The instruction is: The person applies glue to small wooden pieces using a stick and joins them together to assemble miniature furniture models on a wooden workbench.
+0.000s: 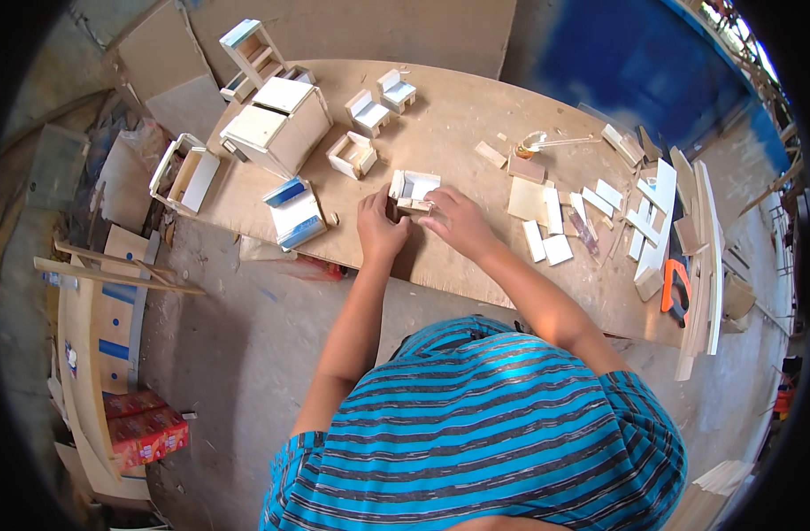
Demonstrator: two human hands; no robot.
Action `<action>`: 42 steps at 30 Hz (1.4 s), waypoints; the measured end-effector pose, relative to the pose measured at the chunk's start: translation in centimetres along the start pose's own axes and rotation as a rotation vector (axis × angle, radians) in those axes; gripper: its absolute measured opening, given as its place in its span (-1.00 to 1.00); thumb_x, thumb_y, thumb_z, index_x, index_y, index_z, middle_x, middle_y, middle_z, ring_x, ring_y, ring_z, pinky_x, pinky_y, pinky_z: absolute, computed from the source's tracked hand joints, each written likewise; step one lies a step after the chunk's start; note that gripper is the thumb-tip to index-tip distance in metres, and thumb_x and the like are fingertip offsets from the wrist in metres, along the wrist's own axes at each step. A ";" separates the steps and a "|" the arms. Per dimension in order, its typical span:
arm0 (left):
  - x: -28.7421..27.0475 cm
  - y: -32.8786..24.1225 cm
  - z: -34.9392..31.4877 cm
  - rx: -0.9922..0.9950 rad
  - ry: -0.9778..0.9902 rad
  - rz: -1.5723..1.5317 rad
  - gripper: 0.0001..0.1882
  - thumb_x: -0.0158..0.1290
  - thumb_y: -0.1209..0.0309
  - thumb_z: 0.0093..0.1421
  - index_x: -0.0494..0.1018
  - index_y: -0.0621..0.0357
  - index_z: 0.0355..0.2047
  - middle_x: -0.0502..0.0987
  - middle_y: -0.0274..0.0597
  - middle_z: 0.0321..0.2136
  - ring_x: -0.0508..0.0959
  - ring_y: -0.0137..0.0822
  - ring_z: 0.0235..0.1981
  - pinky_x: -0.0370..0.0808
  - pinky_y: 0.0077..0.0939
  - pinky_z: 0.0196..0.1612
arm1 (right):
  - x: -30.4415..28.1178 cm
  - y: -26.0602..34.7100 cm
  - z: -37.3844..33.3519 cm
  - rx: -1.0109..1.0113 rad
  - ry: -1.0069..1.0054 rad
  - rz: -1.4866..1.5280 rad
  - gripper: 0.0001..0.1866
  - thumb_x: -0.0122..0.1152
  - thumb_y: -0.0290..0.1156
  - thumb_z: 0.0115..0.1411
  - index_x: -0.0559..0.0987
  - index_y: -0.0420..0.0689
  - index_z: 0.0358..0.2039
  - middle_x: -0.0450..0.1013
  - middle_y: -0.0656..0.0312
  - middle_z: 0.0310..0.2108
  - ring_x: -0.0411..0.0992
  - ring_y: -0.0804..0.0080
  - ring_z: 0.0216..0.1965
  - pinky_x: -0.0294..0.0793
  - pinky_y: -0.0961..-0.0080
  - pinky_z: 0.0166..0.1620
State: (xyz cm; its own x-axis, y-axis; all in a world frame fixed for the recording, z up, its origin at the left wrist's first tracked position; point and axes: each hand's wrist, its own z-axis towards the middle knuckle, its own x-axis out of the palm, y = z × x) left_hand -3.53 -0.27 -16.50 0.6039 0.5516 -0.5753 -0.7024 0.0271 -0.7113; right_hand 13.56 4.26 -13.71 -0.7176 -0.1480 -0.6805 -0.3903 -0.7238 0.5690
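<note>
At the table's near edge sits a small wooden toy armchair (417, 184) with a white inner face and bare wood sides. My left hand (383, 228) is closed on its left side, fingers along the side and thumb near the front. With bent fingers, my right hand (459, 223) grips its front right corner. My fingers partly hide the front of the piece. Just beyond stand an open wooden box frame (352, 156) and two little white-seated chairs (368, 113). To the left lies a white and blue toy bed (295, 214).
A larger wooden cabinet (279, 128) and a tall shelf piece (253, 51) stand at the far left. Cut wood pieces (546, 243) lie on the right, near a small glue pot (530, 144) with a stick. An orange-handled saw (675, 290) rests beside long strips (707, 257).
</note>
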 end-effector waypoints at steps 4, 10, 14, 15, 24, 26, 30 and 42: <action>0.1 0.1 -0.1 0.013 -0.019 0.030 -0.35 0.14 0.47 -0.26 0.42 0.16 -0.02 0.49 0.00 -0.24 0.42 0.00 -0.13 0.39 -0.23 0.01 | -1.6 0.1 0.1 0.049 -0.141 0.026 -0.19 0.47 -0.30 -0.15 0.29 -0.08 0.13 0.35 -0.02 -0.04 0.38 -0.01 -0.03 0.38 0.24 0.05; 0.2 -0.3 0.1 0.010 -0.001 0.045 -0.35 0.14 0.46 -0.26 0.42 0.17 -0.01 0.50 0.00 -0.23 0.41 0.01 -0.11 0.37 -0.21 0.03 | -1.4 -3.4 1.5 0.234 0.184 0.225 0.01 0.27 -0.52 -0.10 -0.05 0.02 0.34 0.32 -0.15 0.08 0.31 -0.01 0.13 0.29 0.20 0.17; 0.3 0.3 0.1 0.030 -0.006 0.064 -0.37 0.14 0.44 -0.25 0.43 0.18 -0.03 0.49 0.01 -0.22 0.41 0.01 -0.10 0.37 -0.21 0.04 | -0.2 -4.2 2.5 0.249 0.188 0.248 -0.11 0.06 -0.64 -0.05 0.01 0.05 0.32 0.38 -0.18 0.02 0.37 -0.02 0.06 0.34 0.19 0.13; 0.3 0.4 0.1 0.031 -0.004 0.067 -0.38 0.13 0.43 -0.24 0.44 0.19 -0.04 0.49 0.02 -0.22 0.41 0.02 -0.10 0.36 -0.21 0.04 | 0.0 -4.5 2.9 0.291 0.204 0.277 -0.15 -0.01 -0.68 -0.02 0.04 0.06 0.31 0.41 -0.17 -0.03 0.41 -0.03 0.01 0.38 0.19 0.08; 0.4 0.2 0.2 0.014 0.004 0.077 -0.42 0.13 0.42 -0.23 0.46 0.21 -0.07 0.50 0.04 -0.21 0.42 0.03 -0.09 0.36 -0.21 0.05 | -0.1 -4.9 3.6 0.271 0.206 0.272 -0.23 0.08 -0.66 0.05 0.12 0.06 0.28 0.53 -0.05 -0.24 0.51 -0.03 -0.21 0.47 0.22 -0.12; 0.4 0.1 0.3 0.011 0.010 0.080 -0.42 0.14 0.42 -0.23 0.46 0.21 -0.07 0.50 0.04 -0.21 0.42 0.03 -0.09 0.36 -0.21 0.05 | -0.1 -5.0 3.6 0.264 0.200 0.274 -0.23 0.11 -0.65 0.05 0.12 0.06 0.28 0.53 -0.05 -0.25 0.51 -0.02 -0.22 0.48 0.22 -0.12; 0.3 0.2 0.3 0.028 -0.002 0.064 -0.43 0.14 0.41 -0.22 0.48 0.17 -0.08 0.52 0.01 -0.22 0.43 0.01 -0.10 0.37 -0.22 0.04 | -0.2 -4.9 3.5 0.260 0.192 0.269 -0.24 0.11 -0.64 0.06 0.14 0.07 0.27 0.53 -0.04 -0.25 0.51 -0.02 -0.22 0.48 0.22 -0.13; 0.3 0.1 0.2 -0.071 0.017 0.009 -0.36 0.11 0.46 -0.21 0.42 0.12 0.02 0.54 -0.04 -0.18 0.45 -0.03 -0.05 0.39 -0.25 0.05 | -0.5 -4.9 3.3 0.255 0.251 0.343 -0.23 0.12 -0.69 0.04 0.16 0.05 0.27 0.53 -0.01 -0.28 0.53 0.12 -0.25 0.50 0.32 -0.15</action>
State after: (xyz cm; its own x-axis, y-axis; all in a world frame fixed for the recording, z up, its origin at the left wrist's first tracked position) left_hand -3.57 0.08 -16.64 0.6041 0.5376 -0.5883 -0.6798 -0.0377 -0.7324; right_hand 13.89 10.12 -14.62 -0.6807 -0.5291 -0.5067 -0.3070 -0.4220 0.8531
